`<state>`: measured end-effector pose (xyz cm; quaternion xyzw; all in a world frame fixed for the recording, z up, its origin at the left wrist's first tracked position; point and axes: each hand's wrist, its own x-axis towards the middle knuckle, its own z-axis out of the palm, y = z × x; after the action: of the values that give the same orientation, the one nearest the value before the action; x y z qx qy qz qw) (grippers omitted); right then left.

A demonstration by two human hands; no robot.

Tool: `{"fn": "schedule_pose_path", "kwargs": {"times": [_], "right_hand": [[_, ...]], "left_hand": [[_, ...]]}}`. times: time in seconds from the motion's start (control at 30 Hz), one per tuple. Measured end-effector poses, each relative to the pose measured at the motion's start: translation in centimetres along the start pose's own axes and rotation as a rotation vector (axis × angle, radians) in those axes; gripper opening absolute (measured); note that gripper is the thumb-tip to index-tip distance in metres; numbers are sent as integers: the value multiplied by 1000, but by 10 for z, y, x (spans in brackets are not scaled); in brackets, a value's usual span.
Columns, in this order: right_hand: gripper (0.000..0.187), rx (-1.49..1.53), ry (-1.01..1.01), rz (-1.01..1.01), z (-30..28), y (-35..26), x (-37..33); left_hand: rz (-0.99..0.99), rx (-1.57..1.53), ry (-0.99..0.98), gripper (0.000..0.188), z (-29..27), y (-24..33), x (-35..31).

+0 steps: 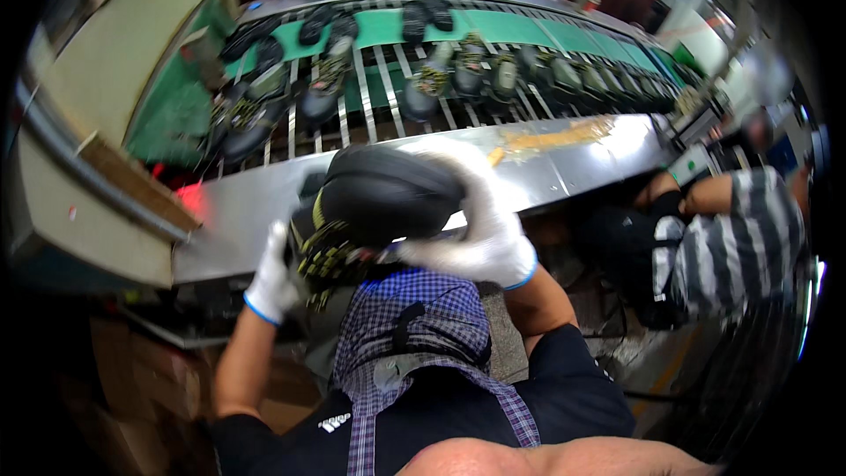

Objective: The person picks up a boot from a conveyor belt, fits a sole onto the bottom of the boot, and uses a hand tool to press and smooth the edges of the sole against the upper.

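Observation:
A black shoe [383,192] with yellow-green laces is raised in front of my apron, its rounded dark toe turned to the right. My right hand [485,225], in a white glove with a blue cuff, wraps round the toe, thumb below and fingers over the top; it is slightly blurred. At the shoe's lace and collar side is my left hand [275,280], gloved the same way. Its fingers press against the shoe's left side and are partly hidden behind it. Just beyond the shoe runs a steel ledge [564,167].
Past the ledge, a roller conveyor with a green belt [493,25] carries several dark shoes [423,92]. A beige machine housing [88,238] stands at the left, with a red glow beside it. Two people work across the line; another in a striped shirt [736,238] is at the right.

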<state>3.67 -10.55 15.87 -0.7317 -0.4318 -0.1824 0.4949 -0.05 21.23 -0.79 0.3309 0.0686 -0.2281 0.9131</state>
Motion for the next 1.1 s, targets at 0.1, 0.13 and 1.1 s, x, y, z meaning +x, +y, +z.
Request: {"fn": "schedule_pose_path", "kwargs": {"times": [0.1, 0.13, 1.1], "right_hand": [[83, -71, -6, 180, 3, 38, -29], [79, -137, -34, 221, 14, 54, -46], [44, 1886, 543, -8, 87, 143, 44]], "left_hand": [[434, 643, 27, 80, 32, 89, -9], [626, 915, 87, 85, 45, 108, -9], [232, 1876, 206, 100, 189, 122, 2]]}}
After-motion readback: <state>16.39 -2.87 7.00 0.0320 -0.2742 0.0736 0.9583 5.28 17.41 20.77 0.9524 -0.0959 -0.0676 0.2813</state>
